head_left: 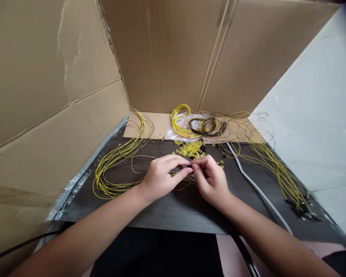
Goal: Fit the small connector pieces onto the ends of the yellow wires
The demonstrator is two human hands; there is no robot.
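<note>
Above the middle of the dark table, my left hand (165, 173) and my right hand (212, 181) meet with their fingertips pinched together. Between the fingertips shows a small black piece (189, 166), too small and covered to name exactly. A thin wire seems to lie at it, but its end is hidden by the fingers. Just behind the hands is a pile of small yellow translucent pieces (190, 148), with some black pieces (202, 147) at its right side. Left of my left hand lies a loose bundle of yellow and black wires (103, 179), partly running under the hands.
At the back, coils of yellow wire (177, 125) and black wire (210, 125) rest on a clear plastic bag (170, 134). More yellow wires (279, 173) with black ends (302, 211) spread along the right. A grey cable (256, 186) crosses the table. Cardboard walls (175, 54) stand behind and left.
</note>
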